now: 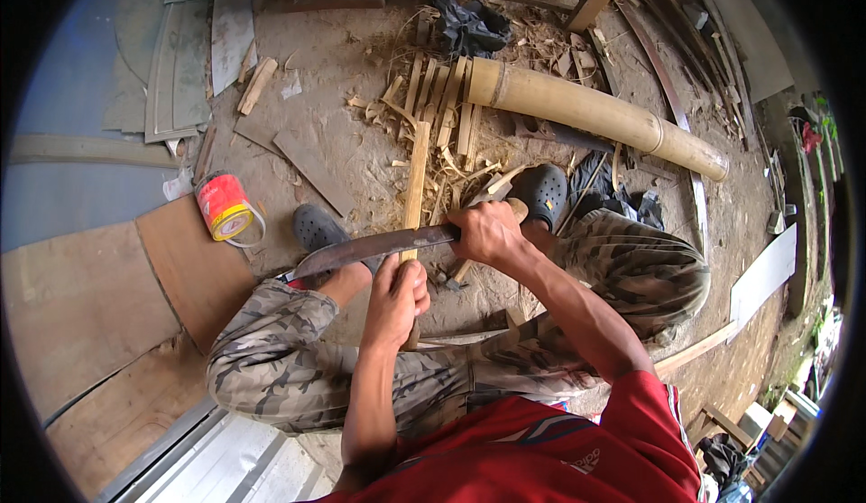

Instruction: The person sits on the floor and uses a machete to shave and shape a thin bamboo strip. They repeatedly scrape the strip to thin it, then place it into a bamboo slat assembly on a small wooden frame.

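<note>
My left hand (395,300) is closed around the lower part of a bamboo strip (417,178), which points away from me between my feet. In my right hand (489,231) is the handle of a machete (361,249). Its long dark blade lies across the strip, just beyond my left fingers, with the tip toward the left. The blade hides a short piece of the strip, and my fingers cover most of the handle. Several split bamboo pieces (448,106) lie on the ground past the strip's far end, among curled shavings (442,174).
A thick bamboo pole (586,110) lies at the far right of the split pieces. Black plastic (471,25) is bunched beyond them. On the left stands a red and yellow can (223,207) beside wooden boards (194,264). A white panel (763,282) lies at the right.
</note>
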